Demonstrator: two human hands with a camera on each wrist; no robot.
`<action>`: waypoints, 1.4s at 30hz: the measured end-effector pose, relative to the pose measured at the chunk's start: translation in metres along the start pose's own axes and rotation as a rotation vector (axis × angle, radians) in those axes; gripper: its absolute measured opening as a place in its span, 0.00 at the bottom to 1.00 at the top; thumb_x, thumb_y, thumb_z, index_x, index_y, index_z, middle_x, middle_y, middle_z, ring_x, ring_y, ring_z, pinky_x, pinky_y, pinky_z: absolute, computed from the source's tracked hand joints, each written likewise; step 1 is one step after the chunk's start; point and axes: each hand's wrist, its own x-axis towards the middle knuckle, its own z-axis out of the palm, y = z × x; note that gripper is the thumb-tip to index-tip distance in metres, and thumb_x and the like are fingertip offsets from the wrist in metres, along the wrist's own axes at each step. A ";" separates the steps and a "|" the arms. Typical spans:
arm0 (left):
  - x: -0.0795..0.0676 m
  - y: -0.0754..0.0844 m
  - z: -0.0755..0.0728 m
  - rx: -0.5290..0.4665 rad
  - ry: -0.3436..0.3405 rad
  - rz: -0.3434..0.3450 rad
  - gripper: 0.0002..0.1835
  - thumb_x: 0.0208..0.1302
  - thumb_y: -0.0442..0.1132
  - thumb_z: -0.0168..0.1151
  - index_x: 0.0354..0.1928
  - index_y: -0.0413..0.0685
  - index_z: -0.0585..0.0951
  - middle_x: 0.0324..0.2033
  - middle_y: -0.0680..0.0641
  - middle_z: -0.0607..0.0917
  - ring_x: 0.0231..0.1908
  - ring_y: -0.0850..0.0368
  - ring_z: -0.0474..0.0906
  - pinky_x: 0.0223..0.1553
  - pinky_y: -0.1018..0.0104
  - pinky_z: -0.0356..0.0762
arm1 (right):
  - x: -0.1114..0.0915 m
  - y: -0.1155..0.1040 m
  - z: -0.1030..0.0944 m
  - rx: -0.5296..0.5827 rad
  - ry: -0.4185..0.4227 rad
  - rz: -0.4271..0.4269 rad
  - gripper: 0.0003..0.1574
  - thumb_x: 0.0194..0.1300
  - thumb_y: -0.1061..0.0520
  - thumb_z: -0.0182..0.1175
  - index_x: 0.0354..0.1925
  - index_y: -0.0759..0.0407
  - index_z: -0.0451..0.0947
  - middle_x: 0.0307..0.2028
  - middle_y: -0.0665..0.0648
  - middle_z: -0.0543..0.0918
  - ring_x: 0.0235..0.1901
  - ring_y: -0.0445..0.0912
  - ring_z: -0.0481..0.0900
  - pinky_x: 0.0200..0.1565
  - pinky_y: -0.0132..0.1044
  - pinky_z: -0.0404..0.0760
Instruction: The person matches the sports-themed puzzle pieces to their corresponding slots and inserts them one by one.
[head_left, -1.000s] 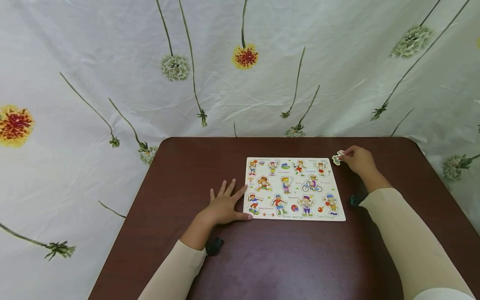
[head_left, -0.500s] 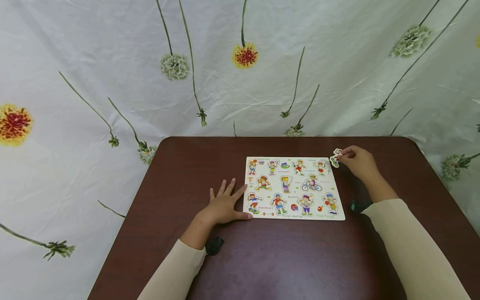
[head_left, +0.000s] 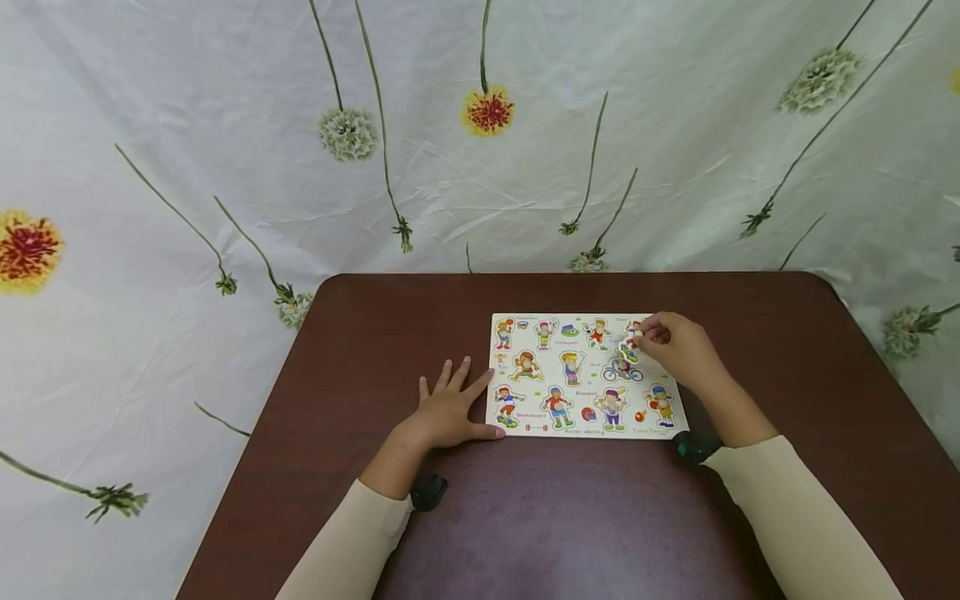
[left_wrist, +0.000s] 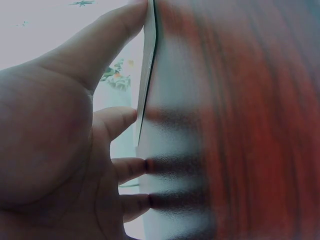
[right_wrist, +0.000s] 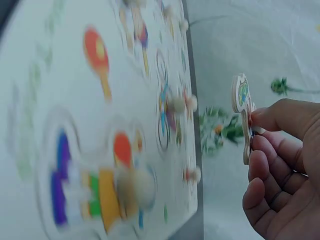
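A white puzzle board printed with sports figures lies on the table. Over its upper right part, my right hand pinches a small cut-out wooden puzzle piece between thumb and fingers. The right wrist view shows this puzzle piece edge-on, raised off the board, with green on one end. My left hand rests spread on the table at the board's left side, thumb and index finger touching its edge. Seen from the left wrist, the thumb lies along the board's edge.
Several figure pieces with round knobs sit in the board. The dark red-brown table has rounded far corners. Behind it hangs a white cloth with printed flowers. Dark wrist cameras are worn on both wrists.
My right hand has carried the puzzle piece from the table beyond the board's upper right corner, leftward and nearer, to over the board. The left hand stays in place.
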 end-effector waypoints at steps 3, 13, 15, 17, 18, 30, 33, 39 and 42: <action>0.001 -0.001 0.001 0.007 -0.001 0.001 0.55 0.55 0.71 0.68 0.81 0.69 0.52 0.82 0.43 0.41 0.81 0.37 0.29 0.72 0.24 0.29 | -0.005 -0.011 0.010 0.007 -0.014 -0.042 0.13 0.70 0.56 0.64 0.45 0.65 0.80 0.37 0.59 0.81 0.37 0.50 0.76 0.38 0.37 0.74; 0.003 -0.001 0.003 0.008 0.004 0.006 0.55 0.55 0.71 0.68 0.81 0.69 0.52 0.82 0.43 0.41 0.81 0.37 0.30 0.72 0.24 0.29 | -0.017 -0.047 0.044 0.052 -0.059 -0.141 0.09 0.67 0.57 0.67 0.42 0.62 0.81 0.34 0.54 0.80 0.34 0.45 0.76 0.38 0.36 0.76; 0.002 -0.001 0.003 0.008 0.004 0.006 0.56 0.55 0.71 0.68 0.81 0.69 0.52 0.82 0.43 0.41 0.81 0.37 0.30 0.72 0.23 0.29 | -0.018 -0.054 0.051 0.048 -0.067 -0.158 0.09 0.66 0.57 0.67 0.41 0.61 0.82 0.33 0.53 0.80 0.33 0.44 0.76 0.38 0.35 0.75; 0.002 -0.001 0.003 0.006 0.007 0.007 0.55 0.55 0.70 0.68 0.81 0.69 0.52 0.82 0.43 0.42 0.81 0.37 0.30 0.71 0.23 0.29 | -0.020 -0.062 0.058 0.043 -0.080 -0.174 0.09 0.65 0.57 0.67 0.41 0.60 0.82 0.33 0.52 0.80 0.32 0.43 0.75 0.37 0.35 0.75; 0.002 -0.001 0.003 0.007 0.006 0.007 0.55 0.55 0.71 0.68 0.81 0.69 0.52 0.82 0.43 0.41 0.81 0.37 0.30 0.72 0.23 0.29 | -0.020 -0.065 0.061 0.046 -0.092 -0.183 0.09 0.65 0.57 0.67 0.41 0.60 0.82 0.33 0.52 0.80 0.32 0.43 0.75 0.37 0.35 0.75; 0.004 -0.002 0.003 0.022 0.002 0.010 0.55 0.55 0.72 0.67 0.80 0.69 0.53 0.82 0.42 0.42 0.80 0.36 0.31 0.71 0.23 0.31 | -0.022 -0.104 0.099 0.012 -0.214 -0.229 0.06 0.62 0.56 0.68 0.35 0.53 0.80 0.31 0.48 0.78 0.31 0.39 0.73 0.37 0.33 0.73; 0.003 -0.001 0.001 0.020 0.002 0.016 0.55 0.55 0.71 0.67 0.81 0.69 0.53 0.82 0.41 0.42 0.80 0.35 0.31 0.71 0.22 0.31 | -0.021 -0.112 0.107 -0.019 -0.245 -0.248 0.06 0.62 0.56 0.68 0.35 0.53 0.80 0.31 0.47 0.79 0.30 0.37 0.74 0.37 0.32 0.74; 0.002 -0.001 0.000 0.024 0.002 0.019 0.55 0.55 0.71 0.68 0.80 0.69 0.53 0.82 0.41 0.42 0.80 0.35 0.31 0.71 0.22 0.31 | -0.018 -0.123 0.118 -0.069 -0.280 -0.253 0.07 0.62 0.56 0.70 0.33 0.52 0.80 0.29 0.48 0.79 0.29 0.38 0.73 0.35 0.33 0.73; 0.002 -0.001 0.001 0.021 0.003 0.019 0.55 0.55 0.71 0.68 0.80 0.69 0.53 0.82 0.41 0.43 0.80 0.35 0.31 0.70 0.22 0.32 | -0.017 -0.125 0.122 -0.082 -0.280 -0.241 0.08 0.61 0.56 0.71 0.32 0.52 0.79 0.29 0.47 0.78 0.28 0.38 0.73 0.34 0.33 0.73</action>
